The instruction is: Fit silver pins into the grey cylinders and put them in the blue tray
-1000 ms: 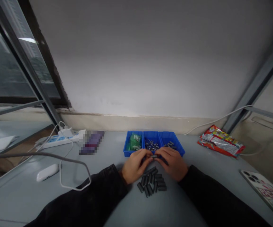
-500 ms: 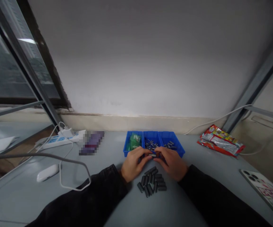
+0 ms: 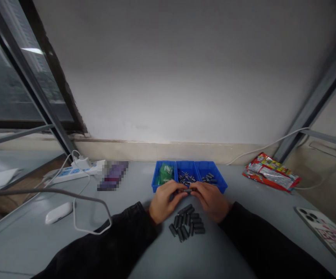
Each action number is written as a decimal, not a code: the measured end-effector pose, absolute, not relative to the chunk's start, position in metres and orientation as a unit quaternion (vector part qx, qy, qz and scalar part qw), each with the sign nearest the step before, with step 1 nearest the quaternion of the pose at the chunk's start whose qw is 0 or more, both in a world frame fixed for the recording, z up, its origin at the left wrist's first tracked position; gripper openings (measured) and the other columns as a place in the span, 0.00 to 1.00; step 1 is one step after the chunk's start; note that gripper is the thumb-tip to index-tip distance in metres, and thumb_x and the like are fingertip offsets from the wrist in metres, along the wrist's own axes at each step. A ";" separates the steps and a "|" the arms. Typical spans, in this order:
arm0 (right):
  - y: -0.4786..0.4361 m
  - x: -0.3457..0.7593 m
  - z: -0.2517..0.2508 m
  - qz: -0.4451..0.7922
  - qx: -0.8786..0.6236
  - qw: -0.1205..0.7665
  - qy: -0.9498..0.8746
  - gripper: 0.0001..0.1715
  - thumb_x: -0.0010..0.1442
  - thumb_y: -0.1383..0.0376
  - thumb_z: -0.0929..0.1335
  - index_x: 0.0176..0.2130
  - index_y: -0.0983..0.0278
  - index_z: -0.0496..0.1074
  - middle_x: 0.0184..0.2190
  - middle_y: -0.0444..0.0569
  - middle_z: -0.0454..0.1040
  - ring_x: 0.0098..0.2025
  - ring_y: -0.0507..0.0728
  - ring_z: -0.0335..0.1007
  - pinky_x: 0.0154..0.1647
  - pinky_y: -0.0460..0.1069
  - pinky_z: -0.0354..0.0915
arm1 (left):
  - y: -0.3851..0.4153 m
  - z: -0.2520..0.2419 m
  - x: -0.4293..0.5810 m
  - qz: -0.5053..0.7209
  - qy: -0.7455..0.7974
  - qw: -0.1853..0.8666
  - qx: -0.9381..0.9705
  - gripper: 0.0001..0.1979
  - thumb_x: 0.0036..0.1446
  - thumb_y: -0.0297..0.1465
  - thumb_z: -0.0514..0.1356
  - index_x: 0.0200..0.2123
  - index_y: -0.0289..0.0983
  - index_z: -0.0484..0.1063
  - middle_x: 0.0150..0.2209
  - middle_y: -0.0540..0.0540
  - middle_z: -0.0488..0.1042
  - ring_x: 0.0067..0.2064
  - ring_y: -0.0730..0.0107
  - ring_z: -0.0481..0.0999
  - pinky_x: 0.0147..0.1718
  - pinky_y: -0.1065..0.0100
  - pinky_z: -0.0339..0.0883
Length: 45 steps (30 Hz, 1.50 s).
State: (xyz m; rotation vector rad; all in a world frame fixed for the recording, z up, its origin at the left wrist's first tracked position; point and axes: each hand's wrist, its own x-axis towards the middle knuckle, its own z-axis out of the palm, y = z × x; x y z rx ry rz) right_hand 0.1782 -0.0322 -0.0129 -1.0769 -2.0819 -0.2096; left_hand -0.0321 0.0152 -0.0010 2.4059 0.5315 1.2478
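Between my two hands, in front of the blue bins, is a small dark grey cylinder. My left hand pinches its left end between thumb and fingers. At the other end, my right hand closes its fingertips on it. Just below lies a loose group of several dark grey cylinders on the table. Past my fingers stands a row of three blue bins: a green bag in the left, small metal pins in the middle, dark cylinders in the right.
A power strip with white cables and a white case lie to the left, near a pixelated purple object. On the right are a red snack packet and a phone. A wall rises behind.
My right fingers have shifted slightly and sit closer around the cylinder. My left hand and the cylinders on the table stay where they were.
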 end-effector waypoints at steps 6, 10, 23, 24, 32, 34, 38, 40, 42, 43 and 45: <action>-0.033 0.178 -0.012 -0.073 -0.425 0.379 -0.819 0.10 0.73 0.62 0.59 0.44 0.64 0.66 0.34 0.49 0.75 0.35 0.56 0.73 0.37 0.50 0.65 | 0.016 -0.002 -0.032 0.442 0.188 0.197 0.854 0.08 0.68 0.33 0.60 0.44 0.36 0.76 0.34 0.45 0.76 0.36 0.69 0.75 0.37 0.67 0.69; -0.031 0.179 -0.015 -0.090 -0.422 0.364 -0.825 0.12 0.74 0.62 0.58 0.43 0.64 0.67 0.35 0.49 0.75 0.37 0.57 0.73 0.38 0.50 0.64 | 0.016 -0.002 -0.032 0.434 0.187 0.199 0.859 0.08 0.68 0.32 0.60 0.45 0.37 0.76 0.34 0.46 0.76 0.36 0.69 0.75 0.38 0.68 0.69; -0.036 0.177 -0.010 -0.045 -0.436 0.375 -0.817 0.10 0.72 0.61 0.61 0.47 0.64 0.67 0.35 0.47 0.75 0.36 0.56 0.73 0.38 0.50 0.64 | 0.016 -0.003 -0.032 0.450 0.196 0.195 0.849 0.08 0.68 0.32 0.60 0.45 0.36 0.77 0.34 0.45 0.76 0.36 0.69 0.75 0.38 0.67 0.69; -0.035 0.177 -0.011 -0.041 -0.438 0.378 -0.815 0.10 0.72 0.61 0.62 0.47 0.64 0.66 0.35 0.47 0.75 0.36 0.56 0.73 0.38 0.50 0.64 | 0.016 -0.003 -0.032 0.451 0.198 0.197 0.848 0.08 0.68 0.33 0.60 0.45 0.36 0.77 0.34 0.45 0.76 0.36 0.69 0.75 0.38 0.67 0.68; -0.030 0.180 -0.015 -0.108 -0.411 0.368 -0.827 0.13 0.74 0.63 0.58 0.43 0.63 0.68 0.37 0.50 0.74 0.38 0.57 0.72 0.38 0.50 0.62 | 0.017 -0.003 -0.033 0.433 0.192 0.205 0.857 0.07 0.67 0.33 0.61 0.45 0.36 0.76 0.35 0.46 0.75 0.38 0.69 0.75 0.39 0.68 0.68; -0.030 0.180 -0.015 -0.103 -0.414 0.366 -0.827 0.13 0.74 0.62 0.58 0.44 0.63 0.69 0.37 0.50 0.75 0.38 0.57 0.72 0.38 0.49 0.61 | 0.017 -0.003 -0.033 0.435 0.188 0.203 0.857 0.07 0.67 0.33 0.61 0.44 0.36 0.76 0.35 0.46 0.75 0.37 0.69 0.75 0.39 0.68 0.68; -0.032 0.180 -0.013 -0.095 -0.416 0.367 -0.827 0.17 0.75 0.60 0.57 0.41 0.64 0.69 0.34 0.49 0.74 0.36 0.56 0.71 0.37 0.49 0.59 | 0.016 -0.002 -0.033 0.439 0.171 0.200 0.859 0.07 0.67 0.32 0.61 0.44 0.36 0.76 0.35 0.45 0.76 0.37 0.69 0.74 0.38 0.67 0.69; -0.033 0.179 -0.012 -0.095 -0.414 0.364 -0.829 0.19 0.75 0.60 0.55 0.38 0.64 0.68 0.32 0.48 0.73 0.35 0.56 0.70 0.36 0.49 0.58 | 0.015 -0.001 -0.033 0.440 0.162 0.201 0.860 0.07 0.67 0.32 0.61 0.45 0.36 0.76 0.37 0.45 0.77 0.37 0.69 0.74 0.39 0.67 0.69; -0.034 0.179 -0.010 -0.090 -0.415 0.361 -0.830 0.20 0.76 0.60 0.55 0.36 0.64 0.67 0.30 0.48 0.72 0.33 0.55 0.69 0.35 0.49 0.57 | 0.015 -0.001 -0.033 0.442 0.160 0.203 0.859 0.07 0.67 0.31 0.61 0.45 0.36 0.76 0.37 0.45 0.77 0.37 0.69 0.74 0.39 0.67 0.69; -0.035 0.178 -0.010 -0.082 -0.417 0.363 -0.829 0.19 0.75 0.60 0.56 0.36 0.64 0.67 0.30 0.48 0.72 0.33 0.55 0.70 0.35 0.49 0.57 | 0.015 -0.001 -0.033 0.444 0.164 0.204 0.857 0.07 0.67 0.31 0.61 0.45 0.36 0.76 0.37 0.45 0.77 0.37 0.69 0.74 0.39 0.67 0.69; -0.036 0.178 -0.008 -0.058 -0.425 0.370 -0.824 0.15 0.74 0.58 0.59 0.41 0.64 0.67 0.31 0.47 0.73 0.33 0.55 0.70 0.36 0.49 0.59 | 0.015 -0.002 -0.033 0.446 0.178 0.206 0.853 0.07 0.67 0.31 0.61 0.45 0.36 0.77 0.36 0.45 0.77 0.37 0.69 0.74 0.39 0.67 0.68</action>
